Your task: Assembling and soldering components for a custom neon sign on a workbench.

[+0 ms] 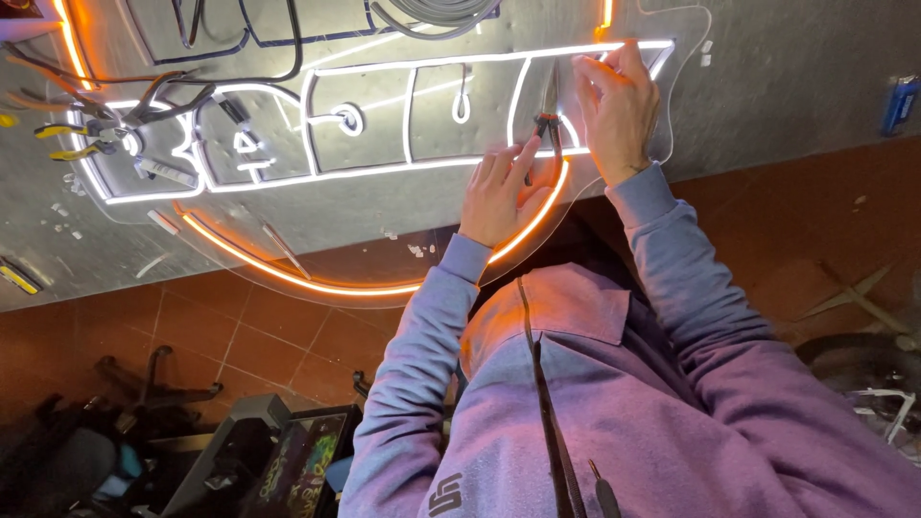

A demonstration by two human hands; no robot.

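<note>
My left hand (499, 197) lies flat-fingered at the centre of the frame, fingertips resting on the clear backing sheet (691, 29) beside the lit white strip (413, 165); it closes on nothing that I can see. My right hand (614, 105), right of centre near the top, is closed on a thin dark tool (550, 105), which looks like small cutters or pliers with a red-orange mark near the joint; the tip points down toward the junction where the white strip meets the orange strip (384, 286). The sign lies on a grey worktop (796, 77) filling the upper part of the frame. I judge the strips soft and bendable, seated in narrow channels: they will kink or lift out if pulled sideways, so pressure belongs directly on top, close to the point being worked. The backing sheet looks stiff but thin and prone to scratching or cracking at its cut-out edges; support it flat, never by the overhanging lower curve. The tool is light and slim, best held near the joint for control. Yellow-handled pliers (72, 139) and loose dark wires (173, 91) sit at the upper left, a grey cable coil (436, 11) at the top edge, a small blue object (900, 104) at the far right.
</note>
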